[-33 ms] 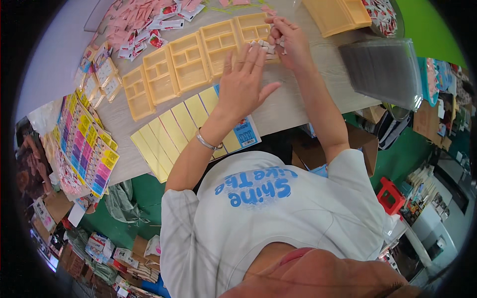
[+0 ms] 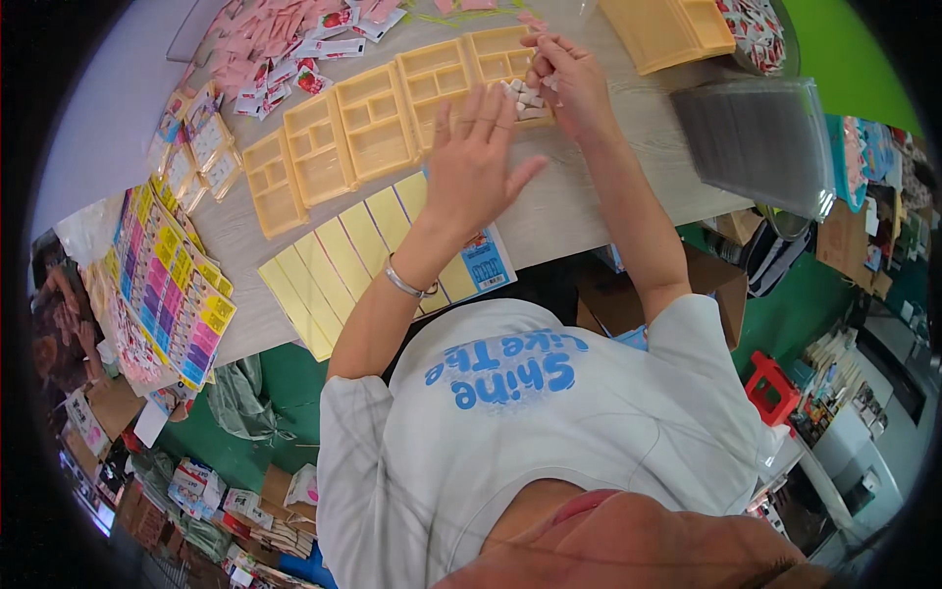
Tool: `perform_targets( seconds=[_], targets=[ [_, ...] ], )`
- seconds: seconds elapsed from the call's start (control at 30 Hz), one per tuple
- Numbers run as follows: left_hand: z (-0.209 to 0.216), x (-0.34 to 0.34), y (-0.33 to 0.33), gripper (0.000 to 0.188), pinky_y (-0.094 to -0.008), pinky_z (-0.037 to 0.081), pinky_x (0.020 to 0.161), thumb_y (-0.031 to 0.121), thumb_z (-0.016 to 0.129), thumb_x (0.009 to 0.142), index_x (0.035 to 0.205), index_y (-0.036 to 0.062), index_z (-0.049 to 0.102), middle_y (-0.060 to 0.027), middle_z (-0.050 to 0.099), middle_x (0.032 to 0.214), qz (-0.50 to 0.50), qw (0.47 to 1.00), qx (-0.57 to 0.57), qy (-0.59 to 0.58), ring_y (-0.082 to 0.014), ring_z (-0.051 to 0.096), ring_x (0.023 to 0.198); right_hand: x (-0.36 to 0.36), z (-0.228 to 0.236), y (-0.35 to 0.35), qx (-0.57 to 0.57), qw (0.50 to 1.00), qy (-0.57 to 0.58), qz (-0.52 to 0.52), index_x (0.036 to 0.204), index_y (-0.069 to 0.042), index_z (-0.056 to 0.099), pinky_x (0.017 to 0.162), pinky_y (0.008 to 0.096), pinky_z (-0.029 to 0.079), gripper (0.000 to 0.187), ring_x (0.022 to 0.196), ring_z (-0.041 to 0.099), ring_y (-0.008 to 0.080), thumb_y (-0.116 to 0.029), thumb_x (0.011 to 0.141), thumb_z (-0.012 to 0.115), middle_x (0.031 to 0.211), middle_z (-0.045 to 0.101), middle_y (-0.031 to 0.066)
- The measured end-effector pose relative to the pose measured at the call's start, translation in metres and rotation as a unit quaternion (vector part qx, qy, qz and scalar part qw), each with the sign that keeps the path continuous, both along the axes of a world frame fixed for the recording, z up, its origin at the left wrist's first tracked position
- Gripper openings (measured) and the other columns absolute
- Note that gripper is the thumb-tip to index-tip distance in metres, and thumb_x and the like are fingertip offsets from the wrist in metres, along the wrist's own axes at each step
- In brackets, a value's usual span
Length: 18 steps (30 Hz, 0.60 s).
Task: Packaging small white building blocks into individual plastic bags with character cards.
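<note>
A row of several pale-yellow plastic trays (image 2: 373, 133), each with compartments, runs across the table. My left hand (image 2: 473, 162) is open, fingers stretched, over the near edge of the tray second from the right. Small white pieces (image 2: 527, 100) fill the near compartment of the rightmost tray (image 2: 498, 47), between my hands. At that tray's right edge my right hand (image 2: 579, 86) is closed with curled fingers. A few of the white pieces show against its palm; their exact kind is too small to tell.
Pink and strawberry-printed sachets (image 2: 280, 54) are heaped at the far left. A yellow-striped sheet (image 2: 343, 250) lies before the trays; colourful printed sheets (image 2: 177, 280) hang over the left edge. Stacked yellow trays (image 2: 672, 29) and a stack of clear plastic covers (image 2: 756, 142) stand at right.
My left hand has shifted slightly left, uncovering more of the white pieces in the rightmost tray. My right hand stays nearly in place.
</note>
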<state>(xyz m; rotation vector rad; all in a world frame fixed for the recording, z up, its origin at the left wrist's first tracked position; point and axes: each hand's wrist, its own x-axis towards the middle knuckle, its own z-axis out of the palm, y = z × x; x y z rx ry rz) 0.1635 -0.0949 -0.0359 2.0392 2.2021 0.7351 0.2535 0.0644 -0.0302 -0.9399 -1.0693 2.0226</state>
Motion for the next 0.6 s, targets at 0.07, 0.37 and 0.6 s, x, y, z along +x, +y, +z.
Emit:
perform_targets(
  seconds=[0.07,0.37,0.6],
  targets=[
    [-0.003,-0.010,0.002,0.073,-0.0552,0.017,0.121,0.053,0.063,0.091,0.143,0.0035,0.052,-0.0112,0.049,0.150,0.017,0.999,-0.005,0.031,-0.0294,0.038,0.145,-0.002,-0.005,0.000,0.029,0.999,-0.032,-0.004,0.107,0.000,0.067,0.047,0.0205,0.033,0.024,0.056,0.048,0.0079,-0.019,0.104,0.054,0.067,0.048,-0.0020],
    [-0.009,-0.024,0.007,0.071,-0.0544,0.017,0.121,0.053,0.060,0.093,0.149,0.0114,0.047,-0.0053,0.045,0.154,-0.004,0.997,-0.027,0.077,-0.0254,0.035,0.147,0.037,0.004,0.003,0.283,0.937,-0.197,0.061,0.108,-0.001,0.072,0.049,0.0240,0.033,0.023,0.054,0.043,0.0063,-0.021,0.097,0.067,0.061,0.041,-0.0079],
    [-0.009,-0.022,0.006,0.074,-0.0546,0.014,0.123,0.058,0.058,0.093,0.153,0.0170,0.042,0.0005,0.036,0.161,-0.041,0.994,-0.064,0.081,-0.0230,0.026,0.151,0.039,-0.007,-0.004,0.410,0.872,-0.267,0.027,0.102,-0.005,0.077,0.050,0.0267,0.032,0.021,0.056,0.040,0.0067,-0.016,0.085,0.080,0.060,0.040,-0.0052]
  ],
)
